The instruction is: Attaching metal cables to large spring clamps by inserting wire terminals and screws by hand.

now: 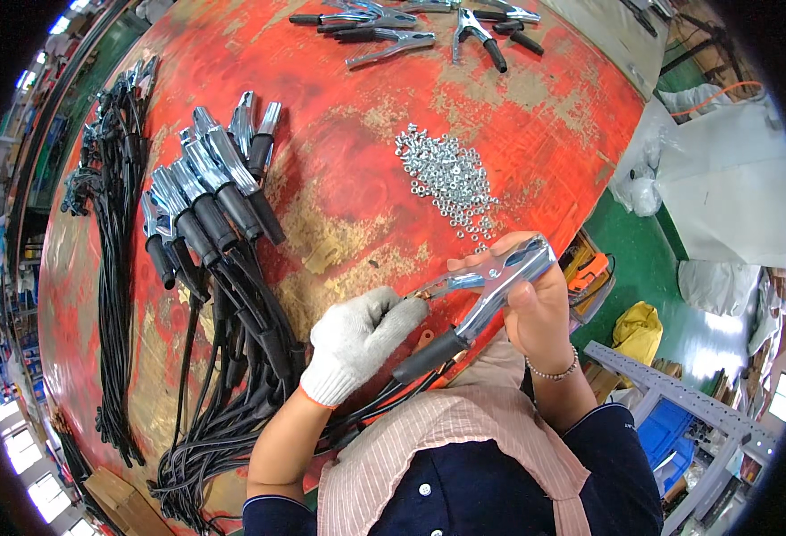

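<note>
My right hand, bare with a beaded bracelet at the wrist, is closed around a metal spring clamp tilted up to the right. One of its arms has a black sleeve; the other is bare metal and points toward my left hand. My left hand, in a white knitted glove, is closed at the end of that bare arm. A small copper-coloured bit shows at its fingertips; what it pinches is mostly hidden. Below, black cables run toward the sleeve. A small copper-coloured lug shows beside the glove.
A heap of small metal nuts lies on the worn red table. Left of it are several clamps with black cables and a long cable bundle. More loose clamps lie at the far edge. A grey metal rack stands at right.
</note>
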{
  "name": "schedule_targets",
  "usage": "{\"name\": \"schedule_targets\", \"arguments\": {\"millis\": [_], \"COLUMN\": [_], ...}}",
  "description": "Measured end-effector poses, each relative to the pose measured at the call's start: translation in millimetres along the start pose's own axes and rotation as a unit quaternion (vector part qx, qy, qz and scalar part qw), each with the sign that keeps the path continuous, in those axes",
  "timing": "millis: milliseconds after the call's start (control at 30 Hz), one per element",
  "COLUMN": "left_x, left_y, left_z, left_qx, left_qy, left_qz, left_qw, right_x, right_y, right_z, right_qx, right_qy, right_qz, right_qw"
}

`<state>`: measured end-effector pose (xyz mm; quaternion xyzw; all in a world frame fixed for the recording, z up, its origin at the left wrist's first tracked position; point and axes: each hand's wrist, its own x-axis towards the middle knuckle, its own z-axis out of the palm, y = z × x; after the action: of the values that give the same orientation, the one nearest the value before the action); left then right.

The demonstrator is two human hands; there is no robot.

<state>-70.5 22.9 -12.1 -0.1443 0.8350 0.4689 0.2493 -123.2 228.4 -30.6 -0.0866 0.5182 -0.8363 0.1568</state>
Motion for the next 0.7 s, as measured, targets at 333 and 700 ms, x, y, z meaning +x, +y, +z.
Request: {"name": "schedule_targets", "arguments": {"millis": [333,700], "left_x": [7.2,15.5], "left_y": [-4.0,-14.8], "left_z": [-2.9,-3.5], "left_qx": [-0.008,-0.147], "left_qy": [0.016,0.001], "left_qz": [0.170,0.141], "left_qw": [0.985,0.979], "right_x": [30.8,200.3], "right_y": [0.1,17.9], "right_z": [-7.6,-24.4], "right_qx": [0.057,-0.675], "right_qy": [-0.101,-0.156], "right_qz": [0.086,-0.225], "right_qw": [0.989,0.685]}}
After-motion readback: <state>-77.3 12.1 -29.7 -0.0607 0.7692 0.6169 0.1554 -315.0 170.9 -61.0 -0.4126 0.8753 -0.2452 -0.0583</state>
